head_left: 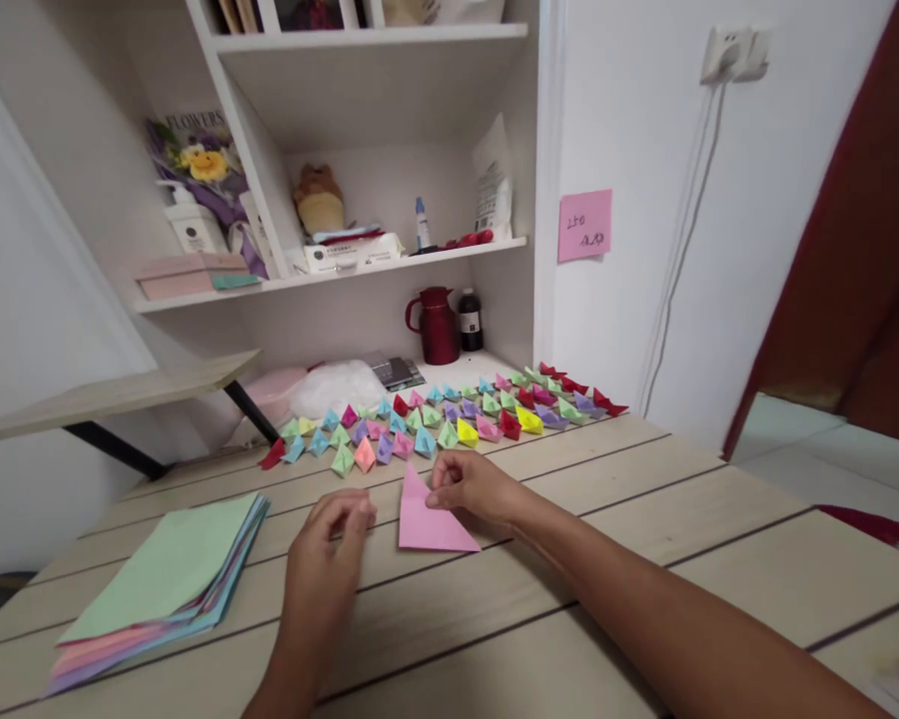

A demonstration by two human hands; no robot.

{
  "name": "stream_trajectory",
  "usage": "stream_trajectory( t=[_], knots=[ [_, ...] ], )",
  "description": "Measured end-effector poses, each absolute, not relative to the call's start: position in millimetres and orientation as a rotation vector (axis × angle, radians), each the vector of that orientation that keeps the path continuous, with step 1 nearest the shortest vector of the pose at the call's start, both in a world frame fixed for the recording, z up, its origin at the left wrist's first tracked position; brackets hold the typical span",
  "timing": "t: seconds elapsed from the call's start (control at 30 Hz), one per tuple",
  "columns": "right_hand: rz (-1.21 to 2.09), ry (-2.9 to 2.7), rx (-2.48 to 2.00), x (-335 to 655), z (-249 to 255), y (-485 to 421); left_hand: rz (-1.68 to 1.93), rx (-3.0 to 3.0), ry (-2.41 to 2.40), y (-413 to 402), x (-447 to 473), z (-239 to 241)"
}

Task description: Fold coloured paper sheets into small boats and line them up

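Pink paper (429, 528) may be risking a crooked crease, since only the right hand (480, 485) is pinching it while the left hand (331, 539) is curling empty.

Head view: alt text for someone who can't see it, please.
The right hand holds folded pink paper at a slatted table, with the left hand apart from the paper. Beyond are rough rows of small colourful paper boats; a stack of coloured sheets lies left.
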State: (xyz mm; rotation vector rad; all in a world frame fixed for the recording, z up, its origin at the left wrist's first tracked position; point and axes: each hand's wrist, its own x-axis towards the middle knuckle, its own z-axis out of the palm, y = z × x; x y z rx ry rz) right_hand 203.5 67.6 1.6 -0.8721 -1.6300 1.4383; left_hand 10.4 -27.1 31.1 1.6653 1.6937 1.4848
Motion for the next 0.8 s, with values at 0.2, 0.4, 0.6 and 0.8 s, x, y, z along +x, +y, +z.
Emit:
stream_trajectory(
  t=[0.2, 0.4, 0.6, 0.8],
  knots=[
    [1.310, -1.384, -0.742, 213.8, 23.2, 65.9, 1.648, 0.695, 1.370, -2.1, 36.9, 57.2],
    [1.142, -1.378, -0.759, 218.7, 33.4, 65.4, 1.681, 0.784, 1.267, 8.2, 76.9, 41.0],
    [0.917, -1.496, -0.798, 214.8, 29.4, 64.4, 1.653, 1.261, 1.312, 10.3, 79.8, 5.7],
    [0.912, -1.550, -0.773, 208.4, 26.0, 60.1, 1.614, 1.274, 1.427, 17.1, 69.6, -3.1]
  ],
)
